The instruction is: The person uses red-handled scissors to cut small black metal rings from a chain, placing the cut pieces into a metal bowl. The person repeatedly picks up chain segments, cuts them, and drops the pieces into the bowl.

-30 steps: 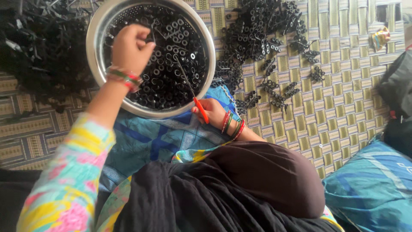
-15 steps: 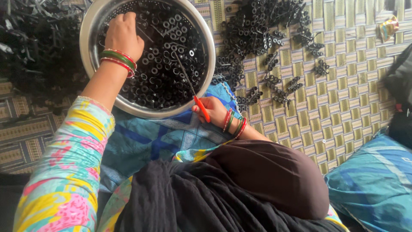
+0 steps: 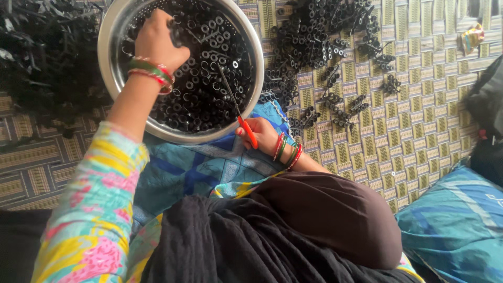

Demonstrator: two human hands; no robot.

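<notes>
A round steel bowl (image 3: 113, 32) sits on the mat in front of me, filled with small black rubber rings (image 3: 204, 89). My left hand (image 3: 157, 42) reaches into the bowl's far left part, fingers closed among the rings; bangles circle the wrist. My right hand (image 3: 260, 137) rests at the bowl's near rim and grips a thin metal tool with a red handle (image 3: 246, 131). Its long shaft points up into the rings. Whether the left hand holds a ring is hidden.
Rows and heaps of black rings (image 3: 319, 47) lie on the patterned woven mat (image 3: 419, 120) to the right. A dark tangled pile of black pieces (image 3: 42, 57) lies left of the bowl. A blue cushion (image 3: 461, 225) sits at lower right, and a dark bag (image 3: 487, 120) at the right edge.
My left hand has moved farther up into the bowl, from its left middle toward the far rim. The right hand and red-handled tool have stayed in place.
</notes>
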